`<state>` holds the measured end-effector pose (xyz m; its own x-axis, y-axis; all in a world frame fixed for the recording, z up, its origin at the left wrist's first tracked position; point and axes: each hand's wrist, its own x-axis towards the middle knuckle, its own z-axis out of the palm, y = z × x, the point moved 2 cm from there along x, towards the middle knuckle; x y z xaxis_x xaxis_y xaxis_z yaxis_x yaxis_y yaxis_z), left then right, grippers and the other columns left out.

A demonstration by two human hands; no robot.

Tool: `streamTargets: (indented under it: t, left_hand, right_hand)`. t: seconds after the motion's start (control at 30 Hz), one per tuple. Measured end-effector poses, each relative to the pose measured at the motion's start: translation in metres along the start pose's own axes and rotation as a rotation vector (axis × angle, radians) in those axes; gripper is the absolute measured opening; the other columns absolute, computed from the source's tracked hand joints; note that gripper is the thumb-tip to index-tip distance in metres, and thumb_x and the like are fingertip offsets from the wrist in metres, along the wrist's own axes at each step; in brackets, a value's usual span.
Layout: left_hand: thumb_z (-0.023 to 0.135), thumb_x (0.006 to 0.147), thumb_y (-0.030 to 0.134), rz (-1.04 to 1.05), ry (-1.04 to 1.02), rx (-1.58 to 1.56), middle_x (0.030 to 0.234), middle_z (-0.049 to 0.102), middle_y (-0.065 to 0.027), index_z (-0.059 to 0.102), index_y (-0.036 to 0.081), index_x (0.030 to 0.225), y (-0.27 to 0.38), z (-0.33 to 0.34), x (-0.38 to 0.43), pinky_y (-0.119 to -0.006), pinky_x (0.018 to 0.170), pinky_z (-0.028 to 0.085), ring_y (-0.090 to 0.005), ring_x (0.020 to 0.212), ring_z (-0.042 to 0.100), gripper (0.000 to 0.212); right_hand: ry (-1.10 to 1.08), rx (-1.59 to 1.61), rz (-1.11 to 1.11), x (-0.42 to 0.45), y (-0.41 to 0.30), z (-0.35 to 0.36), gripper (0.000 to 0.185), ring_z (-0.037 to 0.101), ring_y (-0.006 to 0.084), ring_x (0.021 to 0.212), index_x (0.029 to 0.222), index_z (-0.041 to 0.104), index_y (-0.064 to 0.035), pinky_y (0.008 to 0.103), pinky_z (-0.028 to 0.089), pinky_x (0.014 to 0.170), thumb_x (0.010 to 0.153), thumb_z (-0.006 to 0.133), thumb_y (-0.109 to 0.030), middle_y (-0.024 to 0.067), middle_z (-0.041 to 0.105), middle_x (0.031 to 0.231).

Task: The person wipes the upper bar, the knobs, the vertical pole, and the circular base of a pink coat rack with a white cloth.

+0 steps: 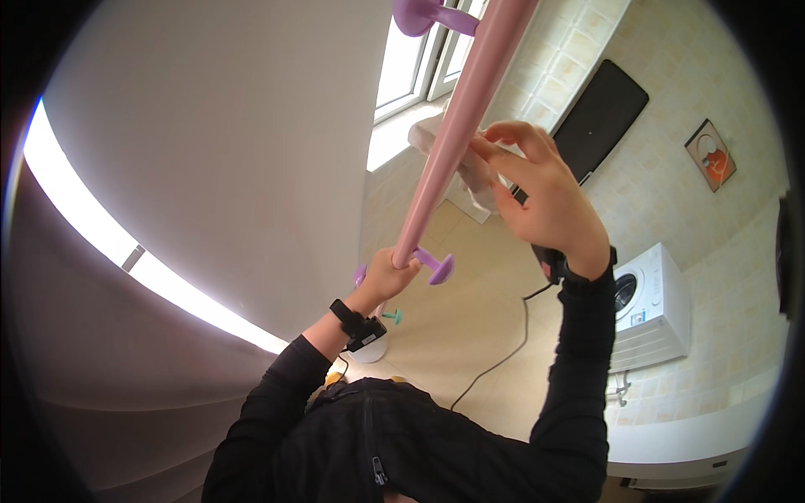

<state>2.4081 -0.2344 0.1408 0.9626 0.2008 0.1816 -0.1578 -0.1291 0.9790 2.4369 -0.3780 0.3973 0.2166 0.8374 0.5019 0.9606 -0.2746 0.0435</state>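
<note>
A pink coat-rack pole rises in front of me and comes close to the camera at the top. My left hand grips it low down, just beside a purple mushroom-shaped peg. Higher up, my right hand holds a whitish cloth between thumb and fingers; the cloth passes behind the pole, which hides part of it. Another purple peg juts out near the top edge. Below my left hand are a green peg and a round white base on the floor.
A large pale flat surface stands close on the left. The window lies beyond the pole. On the right are a white washing machine, a black panel and a small picture. A dark cable hangs from my right wrist.
</note>
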Motion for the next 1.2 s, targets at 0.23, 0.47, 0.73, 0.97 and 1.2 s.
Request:
streamTargets:
  t: [0.23,0.47,0.73,0.97,1.2]
  left_hand:
    - [0.056,0.077,0.015,0.001,-0.021,-0.012,0.057,0.039,0.0032,0.049,0.002,0.072,-0.005,0.0,0.002,-0.026,0.047,0.034,-0.0056,0.055,0.037,0.015]
    - [0.055,0.078,0.016,0.034,0.043,-0.028,0.056,0.038,0.0033,0.043,0.003,0.065,0.005,0.004,-0.001,-0.026,0.046,0.032,-0.0057,0.054,0.036,0.022]
    - [0.056,0.078,0.016,0.002,0.018,-0.059,0.055,0.037,0.0029,0.044,0.003,0.065,-0.001,0.002,0.002,-0.026,0.046,0.033,-0.006,0.053,0.036,0.022]
    - [0.056,0.078,0.016,0.044,0.033,-0.026,0.056,0.038,0.0028,0.045,0.002,0.066,-0.004,-0.001,-0.001,-0.026,0.046,0.033,-0.0062,0.053,0.036,0.022]
    - [0.056,0.079,0.016,0.005,0.013,-0.034,0.056,0.038,0.0032,0.047,0.002,0.068,0.003,0.004,0.001,-0.026,0.047,0.033,-0.006,0.054,0.037,0.02]
  right_hand:
    - [0.041,-0.442,-0.284,0.012,0.014,0.002,0.059,0.031,0.0219,0.121,0.123,0.046,-0.0155,0.0383,0.037,0.092,0.068,0.067,-0.014,0.0004,0.039,0.128]
    - [0.295,-0.388,-0.407,0.014,0.025,0.035,0.057,0.043,0.0193,0.111,0.12,0.046,-0.0133,0.036,0.034,0.091,0.069,0.069,-0.024,0.0011,0.049,0.116]
    - [0.291,-0.208,-0.444,0.036,0.024,0.039,0.052,0.046,0.0192,0.107,0.106,0.054,-0.0137,0.0355,0.036,0.09,0.059,0.074,-0.022,-0.0004,0.053,0.109]
    - [-0.268,0.212,-0.337,0.063,0.021,0.02,0.04,0.056,0.0199,0.094,0.095,0.058,-0.0078,0.0338,0.046,0.079,0.057,0.072,-0.007,0.0048,0.06,0.091]
    - [-1.127,0.061,0.2,0.106,0.022,0.019,0.04,0.059,0.0188,0.084,0.095,0.06,-0.0037,0.0289,0.049,0.068,0.056,0.071,-0.004,0.0077,0.059,0.095]
